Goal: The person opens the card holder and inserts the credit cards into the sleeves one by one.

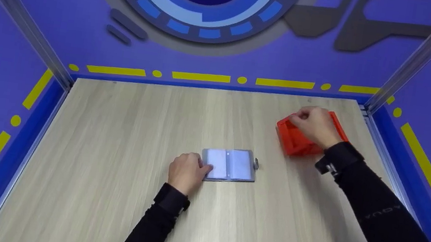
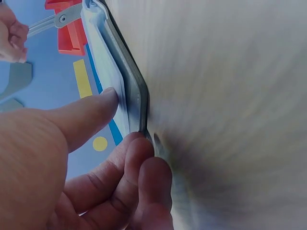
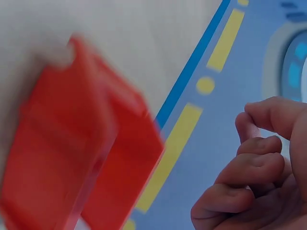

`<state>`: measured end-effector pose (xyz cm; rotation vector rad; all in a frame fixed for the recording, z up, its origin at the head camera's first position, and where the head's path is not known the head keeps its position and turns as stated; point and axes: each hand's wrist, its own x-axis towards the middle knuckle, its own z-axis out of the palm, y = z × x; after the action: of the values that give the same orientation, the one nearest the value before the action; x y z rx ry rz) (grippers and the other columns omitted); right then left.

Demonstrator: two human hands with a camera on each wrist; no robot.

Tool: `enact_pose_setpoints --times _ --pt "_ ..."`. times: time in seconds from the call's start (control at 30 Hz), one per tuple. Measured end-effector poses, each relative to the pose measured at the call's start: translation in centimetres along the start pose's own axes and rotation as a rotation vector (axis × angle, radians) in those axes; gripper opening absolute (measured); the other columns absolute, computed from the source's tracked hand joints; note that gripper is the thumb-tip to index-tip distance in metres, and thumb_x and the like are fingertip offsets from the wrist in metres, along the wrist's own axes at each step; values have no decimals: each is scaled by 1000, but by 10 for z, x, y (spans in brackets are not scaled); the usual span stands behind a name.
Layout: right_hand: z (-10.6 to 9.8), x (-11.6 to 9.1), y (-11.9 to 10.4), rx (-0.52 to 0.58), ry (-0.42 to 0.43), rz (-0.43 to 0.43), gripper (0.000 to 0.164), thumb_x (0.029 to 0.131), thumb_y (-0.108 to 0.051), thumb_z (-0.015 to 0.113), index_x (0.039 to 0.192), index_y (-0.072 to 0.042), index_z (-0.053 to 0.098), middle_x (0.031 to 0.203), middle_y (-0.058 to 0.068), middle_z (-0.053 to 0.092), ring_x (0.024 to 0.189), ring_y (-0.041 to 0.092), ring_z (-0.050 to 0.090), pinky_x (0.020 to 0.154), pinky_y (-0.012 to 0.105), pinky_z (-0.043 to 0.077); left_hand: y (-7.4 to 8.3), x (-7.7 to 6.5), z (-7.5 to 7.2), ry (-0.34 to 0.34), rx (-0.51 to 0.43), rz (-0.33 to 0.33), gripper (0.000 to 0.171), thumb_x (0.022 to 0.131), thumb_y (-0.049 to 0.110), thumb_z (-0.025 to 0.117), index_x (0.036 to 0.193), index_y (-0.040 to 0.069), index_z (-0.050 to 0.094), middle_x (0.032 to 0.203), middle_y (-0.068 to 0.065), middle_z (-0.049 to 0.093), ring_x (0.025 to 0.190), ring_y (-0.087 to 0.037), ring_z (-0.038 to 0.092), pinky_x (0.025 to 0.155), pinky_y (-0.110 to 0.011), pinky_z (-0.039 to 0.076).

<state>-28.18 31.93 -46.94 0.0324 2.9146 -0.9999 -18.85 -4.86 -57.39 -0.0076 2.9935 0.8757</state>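
A pale wood-grain worktop [image 1: 122, 124] stretches between blue-purple walls. Near its far right corner sits a red bin [image 1: 302, 151]; the right wrist view blurs it, so its contents are hard to make out. Around the worktop's middle, well back from the near edge, a small booklet [image 1: 242, 165] lies spread flat. It should prove light, with a fairly stiff cover [image 2: 135, 93] and thin, slick, easily creased pages [image 1: 217, 163]; the cover's outer edge seems the safest hold. The left hand [image 1: 186, 172] pinches the booklet's left edge, thumb on the pages; the left wrist view adds fingertips against the cover, hidden from above. The right hand [image 1: 316, 124] is above the bin, fingers curled; its wrist view shows thumb and fingertip meeting, nothing visible between. Smallest, a clasp [image 1: 256, 163] beside the booklet's right edge looks like a dark tab from above, but a grey strap with a round stud in the left wrist view
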Motion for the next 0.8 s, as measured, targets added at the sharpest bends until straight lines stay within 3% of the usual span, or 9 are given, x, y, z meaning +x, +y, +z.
enact_pose_setpoints --times 0.13,0.4,0.8 --pt "-17 3 24 -54 12 28 25 108 -30 70 100 -7 72 87 7 60 80 25 52 68 36 41 0 1 1 -1 -5 0 41 94 41 88 71 16 65 71 4 60 65 -15 52 59 -32 37" --pt "-40 7 63 -171 -9 156 26 105 -29 71 95 -5 68 82 9 60 75 26 59 62 35 47 0 0 0 13 -15 10 42 93 41 89 70 16 64 70 3 61 64 -16 53 60 -33 38" --pt "-50 9 107 -373 -19 276 36 100 -28 76 102 7 68 84 17 59 81 36 58 69 41 44 -1 0 0 32 -5 36 39 91 39 89 70 15 67 71 1 66 65 -17 57 60 -34 41"
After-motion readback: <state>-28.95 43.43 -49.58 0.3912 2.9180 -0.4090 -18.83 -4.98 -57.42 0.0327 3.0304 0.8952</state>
